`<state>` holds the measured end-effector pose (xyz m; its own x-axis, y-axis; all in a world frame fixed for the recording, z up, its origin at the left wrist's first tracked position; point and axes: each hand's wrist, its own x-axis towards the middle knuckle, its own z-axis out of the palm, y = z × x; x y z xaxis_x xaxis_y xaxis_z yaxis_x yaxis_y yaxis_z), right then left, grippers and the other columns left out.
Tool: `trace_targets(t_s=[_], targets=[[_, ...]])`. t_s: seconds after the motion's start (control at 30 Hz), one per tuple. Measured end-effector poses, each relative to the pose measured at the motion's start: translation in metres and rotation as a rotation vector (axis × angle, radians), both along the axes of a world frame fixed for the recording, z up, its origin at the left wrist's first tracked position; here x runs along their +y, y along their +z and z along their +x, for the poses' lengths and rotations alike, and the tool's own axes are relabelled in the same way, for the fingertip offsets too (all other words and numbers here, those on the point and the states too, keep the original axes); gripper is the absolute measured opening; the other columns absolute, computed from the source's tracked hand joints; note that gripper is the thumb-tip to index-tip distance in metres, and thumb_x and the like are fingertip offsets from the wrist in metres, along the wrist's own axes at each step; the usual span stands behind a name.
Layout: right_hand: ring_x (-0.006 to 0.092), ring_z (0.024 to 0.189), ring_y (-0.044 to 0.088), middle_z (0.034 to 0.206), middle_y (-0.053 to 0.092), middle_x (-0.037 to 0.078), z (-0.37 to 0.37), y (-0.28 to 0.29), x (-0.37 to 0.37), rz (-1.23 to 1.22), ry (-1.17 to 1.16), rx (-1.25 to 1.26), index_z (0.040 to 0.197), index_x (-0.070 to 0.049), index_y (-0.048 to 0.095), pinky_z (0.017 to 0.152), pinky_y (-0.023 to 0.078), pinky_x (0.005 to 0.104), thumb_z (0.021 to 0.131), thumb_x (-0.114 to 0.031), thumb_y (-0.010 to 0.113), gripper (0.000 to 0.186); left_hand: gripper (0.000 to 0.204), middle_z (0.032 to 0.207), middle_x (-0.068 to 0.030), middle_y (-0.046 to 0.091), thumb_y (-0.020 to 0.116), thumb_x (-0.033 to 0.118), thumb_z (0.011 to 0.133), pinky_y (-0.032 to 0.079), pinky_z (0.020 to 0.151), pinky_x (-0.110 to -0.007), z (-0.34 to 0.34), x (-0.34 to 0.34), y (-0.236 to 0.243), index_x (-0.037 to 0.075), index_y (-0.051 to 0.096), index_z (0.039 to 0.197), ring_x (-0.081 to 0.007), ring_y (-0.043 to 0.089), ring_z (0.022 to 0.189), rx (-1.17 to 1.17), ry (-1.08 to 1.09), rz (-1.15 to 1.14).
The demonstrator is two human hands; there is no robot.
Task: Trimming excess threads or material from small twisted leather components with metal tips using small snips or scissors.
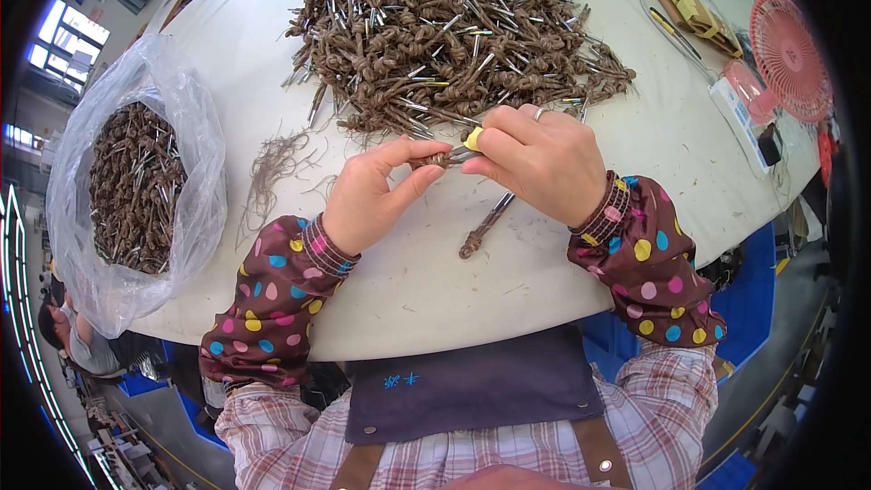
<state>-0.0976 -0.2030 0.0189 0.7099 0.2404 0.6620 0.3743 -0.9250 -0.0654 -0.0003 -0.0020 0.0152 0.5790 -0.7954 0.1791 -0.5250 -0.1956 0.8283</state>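
Between thumb and forefinger, my left hand (pixel 372 192) pinches a short knotted brown cord (pixel 430 161). My right hand (pixel 548 161) is closed around what look like thread snips (pixel 473 139), with a yellow-wrapped part and narrow metal blades pointing at the cord's end. Most of the snips is hidden in the fingers. Below the hands, a single knotted cord with a shiny metal tip (pixel 485 227) lies on the pale table. Just beyond the hands rises a large heap of similar brown cords with metal tips (pixel 454 36).
A clear plastic bag (pixel 204 154) full of brown cords stands at the left. Loose thread scraps (pixel 274 168) lie beside it. At the right are a pink fan (pixel 789 56), a white power strip (pixel 739 118) and a yellow-wrapped bundle (pixel 694 9). Another person (pixel 86 340) sits far left.
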Motion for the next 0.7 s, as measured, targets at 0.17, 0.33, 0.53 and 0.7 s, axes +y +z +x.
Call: trace_targets(t_s=[0.17, 0.33, 0.53, 0.7], targets=[[0.0172, 0.057, 0.054, 0.080, 0.057, -0.002, 0.002, -0.004, 0.000, 0.060, 0.044, 0.001, 0.080, -0.013, 0.058, 0.051, 0.043, 0.0288, 0.073, -0.030, 0.073, 0.024, 0.025, 0.083, -0.0076, 0.064, 0.065, 0.011, 0.086, 0.046, 0.073, -0.027, -0.001, 0.000, 0.001, 0.004, 0.066, 0.109, -0.0147, 0.059, 0.076, -0.028, -0.011, -0.022], [0.0156, 0.065, 0.057, 0.074, 0.051, -0.002, 0.002, -0.002, 0.002, 0.050, 0.032, 0.033, 0.078, -0.013, 0.053, 0.054, 0.047, 0.0278, 0.076, -0.030, 0.068, 0.022, 0.024, 0.085, -0.0080, 0.065, 0.064, 0.010, 0.086, 0.046, 0.076, -0.028, -0.001, 0.000, 0.002, 0.004, 0.066, 0.109, -0.0154, 0.060, 0.076, -0.032, -0.022, -0.004], [0.0190, 0.055, 0.053, 0.078, 0.057, -0.001, 0.003, -0.007, 0.003, 0.099, 0.034, 0.010, 0.076, -0.011, 0.058, 0.050, 0.043, 0.0291, 0.074, -0.029, 0.072, 0.023, 0.024, 0.092, -0.0091, 0.068, 0.064, 0.009, 0.086, 0.037, 0.103, -0.036, -0.001, 0.000, 0.001, 0.004, 0.066, 0.109, -0.0164, 0.062, 0.078, -0.030, -0.036, -0.015], [0.0190, 0.063, 0.057, 0.079, 0.057, 0.003, 0.001, -0.007, 0.001, 0.486, 0.067, 0.264, 0.084, -0.009, 0.059, 0.054, 0.046, 0.0286, 0.079, -0.024, 0.071, 0.020, 0.024, 0.095, -0.0086, 0.068, 0.064, 0.010, 0.087, 0.041, 0.100, -0.034, 0.001, 0.000, -0.001, 0.004, 0.065, 0.110, -0.0158, 0.063, 0.082, 0.021, -0.030, -0.038]])
